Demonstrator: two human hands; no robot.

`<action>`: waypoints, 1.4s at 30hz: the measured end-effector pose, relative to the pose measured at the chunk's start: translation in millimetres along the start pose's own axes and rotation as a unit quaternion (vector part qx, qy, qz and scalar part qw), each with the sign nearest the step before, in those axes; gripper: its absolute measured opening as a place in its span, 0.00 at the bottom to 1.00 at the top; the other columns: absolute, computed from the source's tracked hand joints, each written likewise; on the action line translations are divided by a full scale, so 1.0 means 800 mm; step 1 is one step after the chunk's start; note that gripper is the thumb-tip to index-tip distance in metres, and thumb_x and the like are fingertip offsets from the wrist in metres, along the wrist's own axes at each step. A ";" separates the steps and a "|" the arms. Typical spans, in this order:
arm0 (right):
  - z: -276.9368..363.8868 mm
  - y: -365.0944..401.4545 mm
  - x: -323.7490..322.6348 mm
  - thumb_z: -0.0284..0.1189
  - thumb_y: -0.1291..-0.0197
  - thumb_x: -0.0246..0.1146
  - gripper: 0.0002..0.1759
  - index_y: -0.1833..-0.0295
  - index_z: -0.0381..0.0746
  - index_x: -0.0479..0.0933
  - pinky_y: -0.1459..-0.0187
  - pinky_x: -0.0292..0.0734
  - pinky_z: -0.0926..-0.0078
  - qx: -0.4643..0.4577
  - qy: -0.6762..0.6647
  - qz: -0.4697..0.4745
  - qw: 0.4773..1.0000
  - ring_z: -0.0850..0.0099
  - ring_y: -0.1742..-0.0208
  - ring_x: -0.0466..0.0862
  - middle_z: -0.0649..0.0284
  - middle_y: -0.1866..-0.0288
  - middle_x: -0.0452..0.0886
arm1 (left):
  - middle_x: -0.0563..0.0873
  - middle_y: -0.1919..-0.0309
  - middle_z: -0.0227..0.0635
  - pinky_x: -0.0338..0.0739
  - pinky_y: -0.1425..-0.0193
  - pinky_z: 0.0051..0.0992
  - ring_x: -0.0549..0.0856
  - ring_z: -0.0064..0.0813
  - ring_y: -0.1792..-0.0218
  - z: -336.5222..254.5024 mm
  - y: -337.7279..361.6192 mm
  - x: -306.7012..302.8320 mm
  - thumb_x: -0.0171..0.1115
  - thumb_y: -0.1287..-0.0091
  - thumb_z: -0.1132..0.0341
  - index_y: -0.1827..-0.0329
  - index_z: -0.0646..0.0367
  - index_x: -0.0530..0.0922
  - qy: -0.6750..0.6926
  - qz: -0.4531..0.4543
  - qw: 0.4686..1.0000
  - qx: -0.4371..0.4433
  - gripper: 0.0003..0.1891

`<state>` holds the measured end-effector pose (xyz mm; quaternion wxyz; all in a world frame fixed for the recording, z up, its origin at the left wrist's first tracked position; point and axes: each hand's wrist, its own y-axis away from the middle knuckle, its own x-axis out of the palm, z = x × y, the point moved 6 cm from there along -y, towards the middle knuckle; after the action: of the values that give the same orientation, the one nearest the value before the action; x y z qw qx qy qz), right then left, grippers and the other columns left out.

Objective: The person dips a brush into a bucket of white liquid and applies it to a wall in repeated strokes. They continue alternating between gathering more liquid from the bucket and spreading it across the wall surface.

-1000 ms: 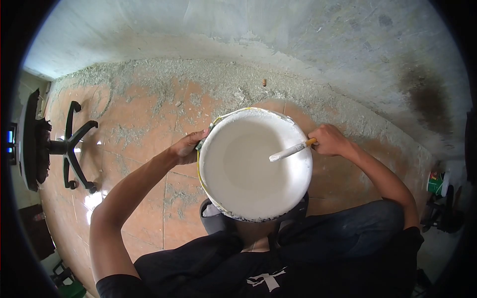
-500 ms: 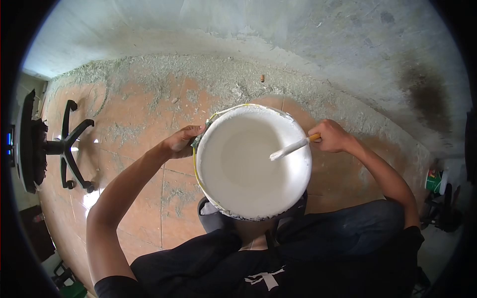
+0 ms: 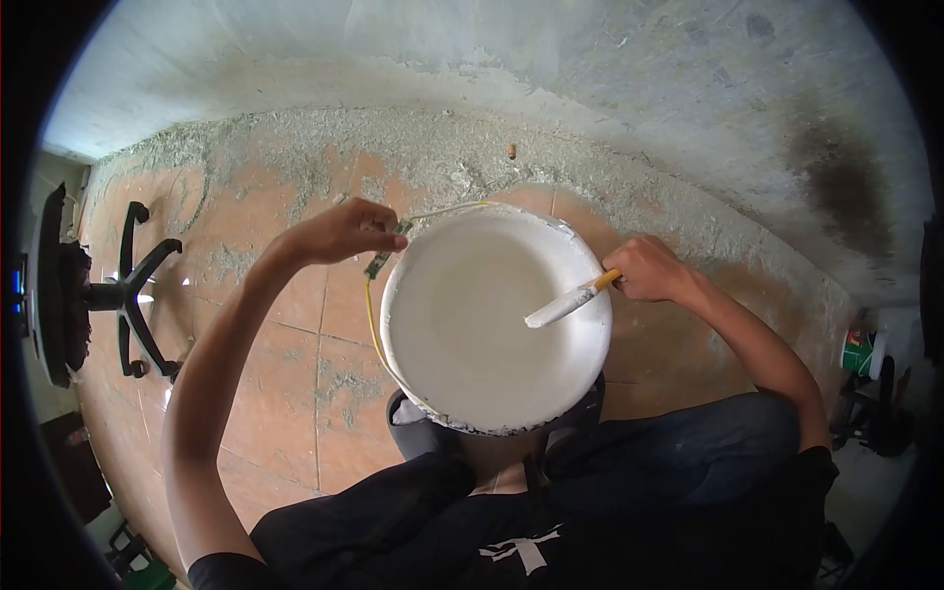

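Over the white bucket [image 3: 442, 379]: left hand [image 3: 339, 232] pinching its wire handle [image 3: 378, 262], right hand [image 3: 644, 270] clamped around a paint-coated stick [image 3: 560, 307].

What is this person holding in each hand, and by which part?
The left hand pinches the wire handle of the bucket at its green sleeve. The right hand holds a paint-coated stick by its bare orange end.

Black short-sleeved T-shirt [image 3: 423, 531], white chest print [image 3: 516, 553]; dark blue jeans [image 3: 678, 462]; bare forearms.
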<state>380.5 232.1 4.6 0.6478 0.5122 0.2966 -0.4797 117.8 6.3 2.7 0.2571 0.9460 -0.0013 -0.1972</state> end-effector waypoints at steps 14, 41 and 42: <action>0.008 0.006 -0.007 0.23 0.61 0.60 0.03 0.76 0.40 0.78 0.68 0.74 0.58 -0.004 -0.089 0.002 0.996 0.53 0.72 0.80 0.54 0.78 0.79 | 0.81 0.77 0.34 0.71 0.64 0.32 0.79 0.25 0.71 -0.002 -0.008 -0.001 0.66 0.41 0.50 0.72 0.59 0.78 -0.130 0.003 0.990 -0.060 0.19; -0.001 0.006 0.005 0.23 0.64 0.58 0.02 0.79 0.37 0.75 0.68 0.73 0.57 0.010 -0.049 0.008 0.999 0.52 0.73 0.79 0.53 0.79 0.78 | 0.80 0.69 0.30 0.73 0.51 0.33 0.80 0.30 0.62 -0.142 -0.087 0.067 0.59 0.38 0.68 0.68 0.56 0.77 -0.356 -0.213 0.847 0.331 0.03; 0.000 0.006 0.005 0.23 0.64 0.58 0.02 0.79 0.37 0.74 0.68 0.73 0.57 0.007 -0.050 0.003 0.999 0.52 0.73 0.79 0.53 0.79 0.78 | 0.80 0.69 0.31 0.74 0.52 0.33 0.80 0.31 0.62 -0.142 -0.087 0.068 0.59 0.38 0.69 0.68 0.57 0.77 -0.353 -0.208 0.851 0.329 0.03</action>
<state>386.5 230.8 3.4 0.6595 0.4934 0.2588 -0.5046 203.2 116.6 38.4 -0.1338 0.8198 0.0403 -0.5553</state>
